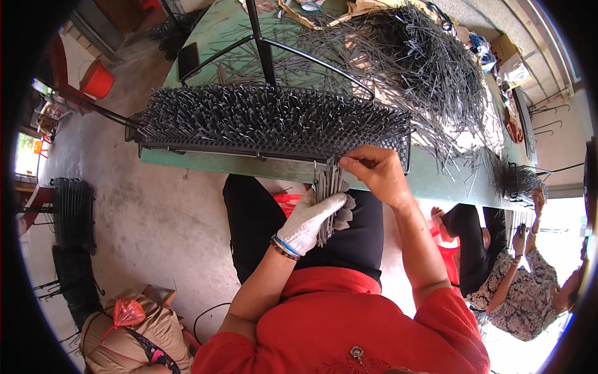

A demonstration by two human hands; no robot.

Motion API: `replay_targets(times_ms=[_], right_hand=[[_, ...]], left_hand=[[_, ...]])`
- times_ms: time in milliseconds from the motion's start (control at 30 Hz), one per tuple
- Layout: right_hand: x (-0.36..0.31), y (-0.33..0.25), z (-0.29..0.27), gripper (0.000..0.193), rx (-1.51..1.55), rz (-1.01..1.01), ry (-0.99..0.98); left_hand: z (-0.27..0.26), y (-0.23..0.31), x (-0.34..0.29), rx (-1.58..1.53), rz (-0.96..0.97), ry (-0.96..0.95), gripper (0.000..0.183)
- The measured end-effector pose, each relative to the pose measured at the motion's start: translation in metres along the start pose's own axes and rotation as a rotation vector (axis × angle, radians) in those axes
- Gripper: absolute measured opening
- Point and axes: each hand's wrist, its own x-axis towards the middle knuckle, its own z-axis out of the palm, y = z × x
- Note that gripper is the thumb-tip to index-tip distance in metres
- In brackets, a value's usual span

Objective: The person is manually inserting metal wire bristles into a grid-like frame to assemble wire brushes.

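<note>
My left hand (311,219), in a white knitted glove with grey on the fingers, is closed around a bundle of thin grey strips (328,184) held upright over my lap. My bare right hand (381,176) pinches at the upper end of a strip at the top of this bundle; its fingertips partly hide the spot. Just beyond both hands, at the table's near edge, stands a long black perforated rack (311,145). Dense rows of dark strips (249,115) stick up from it, and bare holes show along its front, mostly toward the right.
Loose strips (430,68) lie heaped on the green table (205,160), behind the rack's black wire frame (265,59). A dark phone (188,60) lies at far left. Another person (520,287) works at a smaller rack on the right. A stuffed sack (134,336) stands at lower left.
</note>
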Motion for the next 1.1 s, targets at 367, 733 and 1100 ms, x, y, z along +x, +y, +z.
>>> replay_targets(times_ms=[367, 733, 1100], right_hand=[[0.021, -0.007, -0.015, 0.017, 0.253, 0.049, 0.36], [0.033, -0.003, -0.006, 0.013, 0.017, -0.114, 0.486], [0.031, -0.001, -0.006, 0.009, -0.097, -0.316, 0.411]], left_hand=[[-0.003, -0.006, 0.003, 0.057, -0.02, 0.095, 0.023], [-0.003, -0.006, 0.003, 0.036, -0.056, 0.072, 0.021], [-0.004, -0.007, 0.004, 0.029, -0.075, 0.067, 0.021]])
